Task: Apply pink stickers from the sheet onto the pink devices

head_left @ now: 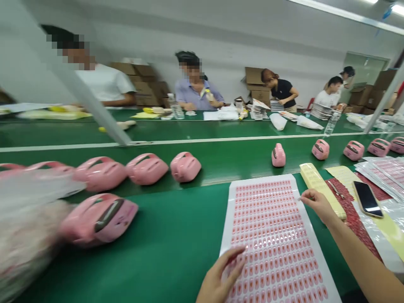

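A white sheet of small pink oval stickers [271,235] lies on the green work surface in front of me. My left hand [221,273] is over its lower left edge, thumb and forefinger stretched out and slightly apart on the stickers. At the upper right edge of the sheet, my right hand [318,205] has thumb and forefinger pinched together. Something small and pale shows at those fingertips, too small to name. To the left stands a pink plastic housing [97,221] with a handle loop and a dark slot panel.
More pink housings [185,167] stand in a row along the green bench. A yellow pad [322,191], tweezers [336,189] and a phone [368,198] lie at right. A blurred plastic bag [28,240] fills the left. Several people sit or stand across the bench.
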`<control>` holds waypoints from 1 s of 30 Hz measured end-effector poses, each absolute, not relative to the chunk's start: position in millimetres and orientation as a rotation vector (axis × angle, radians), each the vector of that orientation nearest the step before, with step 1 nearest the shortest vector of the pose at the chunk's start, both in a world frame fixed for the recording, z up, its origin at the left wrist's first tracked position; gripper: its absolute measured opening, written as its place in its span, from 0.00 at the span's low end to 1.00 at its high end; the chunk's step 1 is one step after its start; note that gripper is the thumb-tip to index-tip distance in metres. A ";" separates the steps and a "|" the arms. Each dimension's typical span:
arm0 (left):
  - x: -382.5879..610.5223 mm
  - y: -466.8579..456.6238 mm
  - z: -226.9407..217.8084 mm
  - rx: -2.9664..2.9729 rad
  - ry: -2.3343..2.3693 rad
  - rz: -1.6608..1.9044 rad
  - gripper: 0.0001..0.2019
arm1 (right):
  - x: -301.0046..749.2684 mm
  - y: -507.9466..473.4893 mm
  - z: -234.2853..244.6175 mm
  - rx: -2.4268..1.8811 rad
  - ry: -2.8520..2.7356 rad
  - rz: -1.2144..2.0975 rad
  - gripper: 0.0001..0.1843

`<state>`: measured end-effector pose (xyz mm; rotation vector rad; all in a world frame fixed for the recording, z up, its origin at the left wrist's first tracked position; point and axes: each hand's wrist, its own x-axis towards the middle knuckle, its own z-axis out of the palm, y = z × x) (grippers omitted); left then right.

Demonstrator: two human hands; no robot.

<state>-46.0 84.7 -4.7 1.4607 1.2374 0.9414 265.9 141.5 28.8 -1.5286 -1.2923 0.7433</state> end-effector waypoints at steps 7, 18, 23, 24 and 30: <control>-91.9 222.0 42.7 0.894 1.351 1.434 0.22 | 193.5 147.0 -24.2 -1.335 -1.371 0.719 0.21; -140.9 352.1 34.8 0.733 1.562 1.537 0.16 | 193.6 143.6 -44.3 -1.329 -1.489 0.817 0.17; -126.7 350.9 31.3 0.811 1.531 1.488 0.16 | 195.6 148.7 -50.2 -1.401 -1.488 0.859 0.16; -121.2 347.0 32.4 0.842 1.521 1.478 0.16 | 197.6 150.8 -51.9 -1.412 -1.496 0.881 0.16; -77.0 274.7 42.3 1.120 1.376 1.496 0.06 | 202.9 154.2 -43.4 -1.347 -1.427 0.970 0.19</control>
